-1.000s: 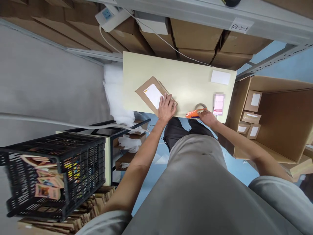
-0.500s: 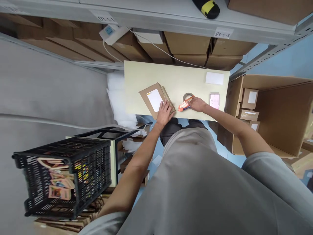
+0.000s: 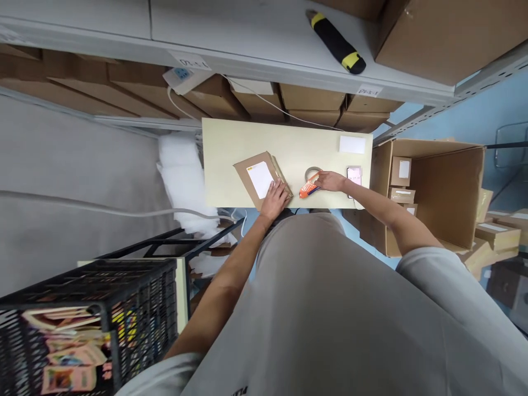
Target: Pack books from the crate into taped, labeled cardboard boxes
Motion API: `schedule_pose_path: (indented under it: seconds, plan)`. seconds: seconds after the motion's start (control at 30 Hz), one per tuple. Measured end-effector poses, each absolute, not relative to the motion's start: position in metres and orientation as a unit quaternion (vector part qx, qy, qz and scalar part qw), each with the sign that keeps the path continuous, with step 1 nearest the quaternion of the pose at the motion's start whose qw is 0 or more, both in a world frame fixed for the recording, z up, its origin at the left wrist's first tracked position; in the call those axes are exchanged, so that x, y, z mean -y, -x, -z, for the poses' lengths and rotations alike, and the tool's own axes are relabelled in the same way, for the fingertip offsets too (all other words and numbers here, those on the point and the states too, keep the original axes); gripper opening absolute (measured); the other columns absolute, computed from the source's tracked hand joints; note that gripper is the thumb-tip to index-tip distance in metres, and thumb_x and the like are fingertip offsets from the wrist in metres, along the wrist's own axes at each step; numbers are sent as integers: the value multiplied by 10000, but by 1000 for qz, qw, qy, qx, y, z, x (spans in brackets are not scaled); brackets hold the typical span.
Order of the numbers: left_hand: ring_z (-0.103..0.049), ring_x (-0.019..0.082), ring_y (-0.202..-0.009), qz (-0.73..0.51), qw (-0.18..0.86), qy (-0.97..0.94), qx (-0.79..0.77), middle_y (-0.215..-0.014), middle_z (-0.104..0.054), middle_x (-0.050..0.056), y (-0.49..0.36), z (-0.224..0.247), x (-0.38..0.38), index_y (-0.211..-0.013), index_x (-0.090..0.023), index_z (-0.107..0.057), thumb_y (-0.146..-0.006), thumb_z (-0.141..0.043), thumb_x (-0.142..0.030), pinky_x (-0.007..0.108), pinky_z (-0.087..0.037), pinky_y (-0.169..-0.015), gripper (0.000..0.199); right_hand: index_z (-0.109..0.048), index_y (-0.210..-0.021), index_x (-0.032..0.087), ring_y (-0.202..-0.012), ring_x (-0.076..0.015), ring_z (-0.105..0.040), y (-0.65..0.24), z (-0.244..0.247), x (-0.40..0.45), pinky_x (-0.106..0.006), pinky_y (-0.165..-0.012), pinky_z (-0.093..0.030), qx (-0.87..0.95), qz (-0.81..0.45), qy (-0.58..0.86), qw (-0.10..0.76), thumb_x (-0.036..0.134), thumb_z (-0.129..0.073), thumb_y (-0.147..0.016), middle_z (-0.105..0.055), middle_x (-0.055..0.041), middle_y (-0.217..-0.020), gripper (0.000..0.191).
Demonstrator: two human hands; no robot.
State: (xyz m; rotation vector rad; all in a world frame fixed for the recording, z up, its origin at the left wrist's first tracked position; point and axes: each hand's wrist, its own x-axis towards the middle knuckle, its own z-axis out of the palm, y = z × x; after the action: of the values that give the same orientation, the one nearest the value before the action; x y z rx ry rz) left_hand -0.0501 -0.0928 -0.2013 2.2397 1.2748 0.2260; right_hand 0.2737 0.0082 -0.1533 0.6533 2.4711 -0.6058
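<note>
A cardboard box with a white label lies at an angle on the pale table. My left hand rests on its near right corner, fingers spread and partly over the label. To the right, my right hand has its fingers closed around an orange tape dispenser that carries a roll of tape. The dispenser is low at the table's front edge, just apart from the box.
A phone and a white paper lie at the table's right end. A large open carton holds small boxes beside it. A black crate stands at lower left. Above, a shelf bears a yellow-and-black cutter.
The head view has shifted, showing more of the upper shelf and the cutter. Both hands keep nearly the same places on the box and the tape dispenser.
</note>
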Motion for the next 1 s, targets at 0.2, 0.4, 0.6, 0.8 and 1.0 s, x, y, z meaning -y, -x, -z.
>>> schedule_pose_path:
  seconds: [0.2, 0.4, 0.6, 0.8, 1.0]
  plan:
    - [-396, 395, -1738, -86, 270, -856, -432, -1621, -671, 243, 84, 199, 48, -1195, -168, -786, -1128, -522, -289, 716, -281, -1458, 298, -729, -1408, 102, -1224, -246, -779, -245, 134, -14, -423, -1322, -396, -900, 197, -289, 259, 97, -335, -1134, -861, -153, -1286, 480]
    - [-427, 403, -1719, -68, 289, -884, -361, -1607, -678, 263, 114, 199, 16, -1263, -134, -797, -1115, -476, -237, 703, -312, -1448, 368, -708, -1411, 75, -1172, -289, -812, -193, 131, 13, -436, -1271, -436, -864, 195, -378, 269, 254, -470, -1147, -862, -207, -1267, 398]
    - [-398, 378, -1736, -84, 303, -885, -344, -1635, -668, 235, 121, 202, 18, -1273, -153, -789, -1114, -472, -230, 679, -310, -1459, 363, -620, -1485, -23, -1077, -373, -844, -158, 141, 49, -521, -1245, -452, -793, 201, -498, 288, 547, -529, -1173, -865, -271, -1158, 656]
    - [-392, 368, -1740, -91, 312, -880, -346, -1629, -671, 236, 119, 209, 20, -1263, -149, -783, -1143, -442, -244, 673, -292, -1467, 374, -677, -1400, -8, -1104, -333, -829, -170, 142, 63, -501, -1293, -390, -812, 204, -471, 280, 470, -517, -1193, -860, -269, -1160, 545]
    - [-389, 353, -1743, -97, 313, -872, -363, -1627, -678, 209, 118, 211, 21, -1277, -175, -784, -1125, -496, -239, 663, -287, -1471, 332, -674, -1420, -12, -1142, -312, -812, -185, 145, 58, -468, -1307, -388, -835, 186, -444, 267, 189, -391, -1179, -859, -236, -1151, 423]
